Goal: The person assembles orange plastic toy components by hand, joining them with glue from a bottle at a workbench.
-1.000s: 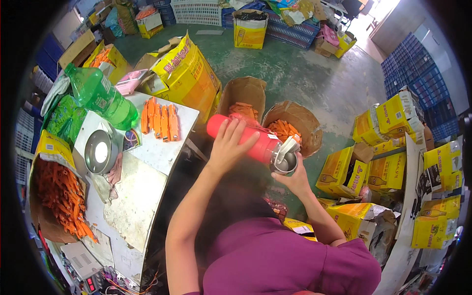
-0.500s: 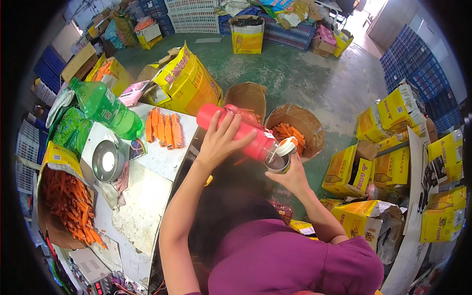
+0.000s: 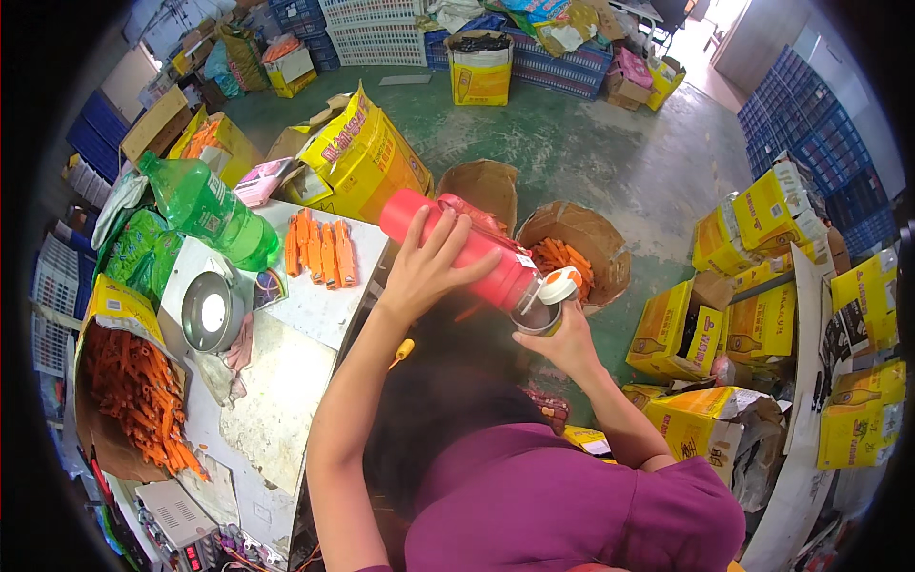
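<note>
A red bottle (image 3: 484, 250) is tilted in front of me, its lower right end pointing down toward my right hand. My left hand (image 3: 429, 267) is closed around its body, fingers over the top. My right hand (image 3: 568, 341) grips a small clear container (image 3: 536, 316) at the bottle's mouth. A white cap with an orange top (image 3: 559, 285) sits against that container, just above my right fingers. Whether cap and container are one piece, I cannot tell. Orange plastic parts (image 3: 319, 250) lie in a row on the table to the left.
On the white table (image 3: 276, 381) stand a green plastic bottle (image 3: 210, 210) and a metal bowl (image 3: 212, 313). A carton of orange parts (image 3: 133, 400) is at its left edge. Beyond my hands is an open carton (image 3: 581, 229). Yellow cartons (image 3: 672, 329) stand on the right.
Both hands hold almost the same pose, with the red bottle still tilted at the clear container. The view has shifted very slightly.
</note>
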Demonstrator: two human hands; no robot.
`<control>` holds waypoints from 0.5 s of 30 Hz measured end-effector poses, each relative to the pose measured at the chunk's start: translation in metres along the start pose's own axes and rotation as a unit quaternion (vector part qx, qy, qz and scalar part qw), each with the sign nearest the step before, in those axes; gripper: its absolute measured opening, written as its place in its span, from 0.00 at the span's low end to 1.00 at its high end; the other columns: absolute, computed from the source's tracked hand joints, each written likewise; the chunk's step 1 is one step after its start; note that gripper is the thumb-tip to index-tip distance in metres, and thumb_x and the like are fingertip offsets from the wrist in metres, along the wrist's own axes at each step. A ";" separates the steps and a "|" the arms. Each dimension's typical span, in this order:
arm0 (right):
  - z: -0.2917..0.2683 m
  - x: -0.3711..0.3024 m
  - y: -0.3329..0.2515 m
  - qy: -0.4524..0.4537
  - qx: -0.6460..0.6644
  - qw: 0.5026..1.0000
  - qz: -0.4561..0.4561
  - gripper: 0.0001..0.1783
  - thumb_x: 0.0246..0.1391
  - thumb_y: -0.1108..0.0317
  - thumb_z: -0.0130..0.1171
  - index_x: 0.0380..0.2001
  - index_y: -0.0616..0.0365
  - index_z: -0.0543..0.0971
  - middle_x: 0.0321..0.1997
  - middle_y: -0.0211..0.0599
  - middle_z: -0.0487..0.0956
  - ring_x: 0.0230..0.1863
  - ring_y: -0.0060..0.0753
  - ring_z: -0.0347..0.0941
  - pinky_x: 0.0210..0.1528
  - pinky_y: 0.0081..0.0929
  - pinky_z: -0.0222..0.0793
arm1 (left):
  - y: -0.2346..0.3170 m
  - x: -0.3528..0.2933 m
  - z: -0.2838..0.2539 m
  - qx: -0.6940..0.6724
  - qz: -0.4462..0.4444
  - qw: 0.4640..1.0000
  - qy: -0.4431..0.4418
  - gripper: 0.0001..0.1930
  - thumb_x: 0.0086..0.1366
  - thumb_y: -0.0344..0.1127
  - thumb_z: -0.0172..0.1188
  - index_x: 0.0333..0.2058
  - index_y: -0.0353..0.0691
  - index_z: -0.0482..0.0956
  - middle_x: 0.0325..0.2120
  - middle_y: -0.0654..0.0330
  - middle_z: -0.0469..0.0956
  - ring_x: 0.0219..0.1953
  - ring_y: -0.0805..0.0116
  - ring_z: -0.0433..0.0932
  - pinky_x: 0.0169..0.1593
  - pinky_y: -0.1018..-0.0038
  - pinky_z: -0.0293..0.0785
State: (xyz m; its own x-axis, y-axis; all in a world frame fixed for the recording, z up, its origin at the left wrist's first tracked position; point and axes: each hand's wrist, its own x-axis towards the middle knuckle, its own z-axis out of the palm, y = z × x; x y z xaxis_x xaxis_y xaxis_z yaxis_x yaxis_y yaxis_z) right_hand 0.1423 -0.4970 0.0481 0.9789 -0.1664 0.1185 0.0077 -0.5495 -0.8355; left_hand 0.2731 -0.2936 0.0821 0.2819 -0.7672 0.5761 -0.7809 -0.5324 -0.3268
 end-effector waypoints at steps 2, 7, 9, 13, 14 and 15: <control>0.000 0.000 0.001 -0.001 -0.009 1.000 -0.001 0.41 0.28 0.60 0.69 0.49 0.59 0.63 0.46 0.44 0.67 0.51 0.43 0.63 0.53 0.35 0.59 | 0.000 0.001 0.000 -0.002 -0.001 1.000 0.002 0.25 0.48 0.35 0.52 0.47 0.65 0.65 0.47 0.53 0.66 0.52 0.56 0.64 0.56 0.53 0.57; -0.001 0.001 -0.002 -0.011 -0.014 1.000 0.015 0.42 0.28 0.61 0.69 0.49 0.60 0.63 0.47 0.45 0.67 0.52 0.43 0.62 0.54 0.34 0.59 | 0.000 0.002 -0.001 0.002 0.001 1.000 0.002 0.25 0.49 0.35 0.52 0.47 0.66 0.65 0.47 0.54 0.66 0.52 0.56 0.65 0.56 0.53 0.57; -0.002 -0.001 -0.002 -0.008 0.001 1.000 0.002 0.42 0.28 0.61 0.70 0.49 0.59 0.63 0.47 0.45 0.67 0.52 0.43 0.62 0.54 0.34 0.59 | 0.000 0.003 -0.002 0.000 0.001 1.000 0.006 0.24 0.49 0.35 0.51 0.47 0.66 0.65 0.47 0.54 0.66 0.51 0.56 0.66 0.55 0.53 0.57; -0.002 0.000 -0.001 -0.012 0.010 1.000 0.012 0.42 0.28 0.61 0.70 0.49 0.59 0.63 0.47 0.44 0.67 0.52 0.43 0.62 0.54 0.34 0.59 | -0.001 0.003 0.000 0.003 0.003 1.000 0.005 0.24 0.49 0.35 0.51 0.47 0.67 0.65 0.47 0.54 0.66 0.51 0.57 0.66 0.55 0.53 0.57; -0.001 0.001 0.000 -0.010 0.007 1.000 0.009 0.42 0.28 0.61 0.70 0.49 0.59 0.63 0.47 0.44 0.67 0.52 0.43 0.62 0.54 0.34 0.59 | -0.001 0.003 0.000 0.004 0.003 1.000 0.004 0.24 0.49 0.35 0.51 0.47 0.67 0.65 0.47 0.54 0.66 0.51 0.57 0.66 0.55 0.53 0.57; -0.001 0.001 0.001 -0.009 0.004 1.000 0.005 0.42 0.28 0.60 0.70 0.49 0.59 0.63 0.47 0.44 0.67 0.52 0.43 0.62 0.54 0.34 0.59 | -0.001 0.003 0.000 0.004 0.003 1.000 0.004 0.24 0.49 0.35 0.51 0.47 0.67 0.65 0.47 0.54 0.66 0.51 0.57 0.66 0.55 0.53 0.57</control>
State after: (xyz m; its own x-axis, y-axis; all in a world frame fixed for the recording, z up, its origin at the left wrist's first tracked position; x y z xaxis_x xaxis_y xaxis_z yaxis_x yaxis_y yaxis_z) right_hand 0.1428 -0.4983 0.0477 0.9823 -0.1578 0.1005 -0.0008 -0.5407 -0.8412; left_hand 0.2746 -0.2957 0.0843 0.2736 -0.7675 0.5797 -0.7781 -0.5309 -0.3357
